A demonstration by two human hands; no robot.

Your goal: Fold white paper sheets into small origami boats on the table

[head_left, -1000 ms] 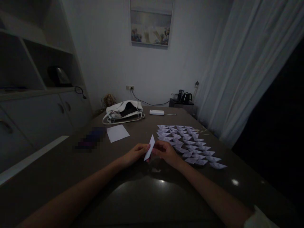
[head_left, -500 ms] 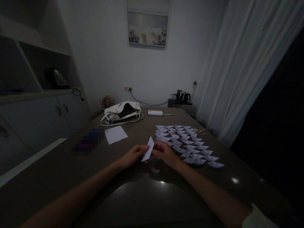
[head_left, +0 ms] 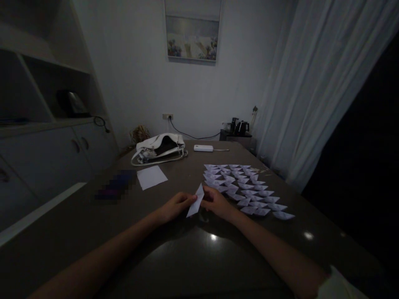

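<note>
A small piece of folded white paper [head_left: 195, 204] is held upright on a slant between my two hands, a little above the dark table. My left hand [head_left: 177, 206] pinches its left side with the thumb on the near face. My right hand [head_left: 217, 202] grips it from the right, its fingertips partly hidden behind the paper. Right of my right hand, several folded paper boats [head_left: 249, 193] stand in rows. A stack of white paper sheets [head_left: 152, 177] lies beyond my left hand.
A white handbag [head_left: 158, 145] sits at the far left of the glossy table [head_left: 174, 257]. A white power bank [head_left: 203, 148] with a short cord lies at the far middle. A blurred dark blue object [head_left: 116, 184] is at the left edge. A kettle [head_left: 242, 128] stands behind.
The folded paper has moved slightly down and toward me, with both hands still on it. The boats and sheets have stayed where they were.
</note>
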